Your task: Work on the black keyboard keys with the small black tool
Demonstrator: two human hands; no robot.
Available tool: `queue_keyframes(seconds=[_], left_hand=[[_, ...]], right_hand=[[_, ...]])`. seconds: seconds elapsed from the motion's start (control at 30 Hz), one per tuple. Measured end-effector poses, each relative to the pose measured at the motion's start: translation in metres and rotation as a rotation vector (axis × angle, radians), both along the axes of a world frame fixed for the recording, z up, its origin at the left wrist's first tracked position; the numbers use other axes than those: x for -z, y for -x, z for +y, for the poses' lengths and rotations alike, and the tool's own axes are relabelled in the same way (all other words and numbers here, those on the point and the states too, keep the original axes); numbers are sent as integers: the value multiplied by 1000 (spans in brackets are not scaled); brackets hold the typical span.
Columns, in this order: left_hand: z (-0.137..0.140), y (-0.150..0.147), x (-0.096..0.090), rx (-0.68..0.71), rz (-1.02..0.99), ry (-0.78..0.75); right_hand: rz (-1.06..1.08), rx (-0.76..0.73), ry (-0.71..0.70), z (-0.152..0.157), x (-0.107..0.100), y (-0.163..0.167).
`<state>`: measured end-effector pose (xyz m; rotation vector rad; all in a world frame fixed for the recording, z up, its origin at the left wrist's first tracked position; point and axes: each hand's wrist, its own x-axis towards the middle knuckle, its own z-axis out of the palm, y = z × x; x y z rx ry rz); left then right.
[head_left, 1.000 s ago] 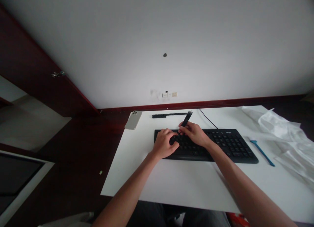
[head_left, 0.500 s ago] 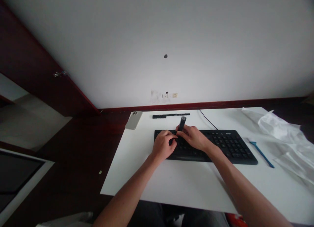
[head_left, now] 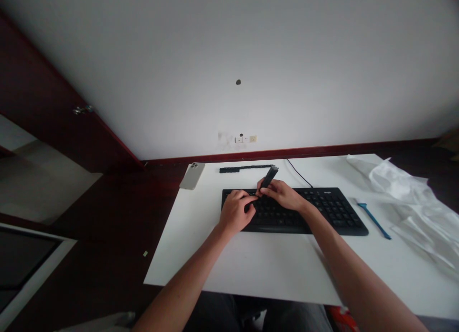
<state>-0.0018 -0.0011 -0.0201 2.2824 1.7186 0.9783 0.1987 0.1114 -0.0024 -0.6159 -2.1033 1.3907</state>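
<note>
Right hand [head_left: 283,196]: closed around a dark tool [head_left: 268,176], probably a key puller, tilted over the keyboard [head_left: 322,210].
Left hand [head_left: 236,211]: fingers curled, resting on the keyboard's left end.
Keyboard: mid-tabletop [head_left: 251,265].
Nearby: phone [head_left: 192,175], blue tool [head_left: 373,219].

Dim, flat indoor light, wide-angle view.
Corners darken, edges bend; the white table [head_left: 251,270] is brightest, shadows faint.

A plain office-like room: a flat white rectangular desk [head_left: 272,270] carrying a black plastic computer keyboard [head_left: 322,212], set against a bare white wall [head_left: 229,59] with small sockets [head_left: 245,138].
</note>
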Motion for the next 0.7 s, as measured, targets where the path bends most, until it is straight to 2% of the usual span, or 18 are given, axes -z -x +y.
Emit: queue_keyframes(seconds=[0.2,0.33,0.53,0.7], left_hand=[[0,0,-1,-7,-4,8],[-1,1,-1,-4,-11,16],[5,-4,-5,-35,18,-3],[11,-13,-7,-24,98,-2]], right_hand=[[2,-3,64,1,1,-1],[14,76,81,-3,2,3],[33,289,88,4,9,2],[15,279,56,8,10,-3]])
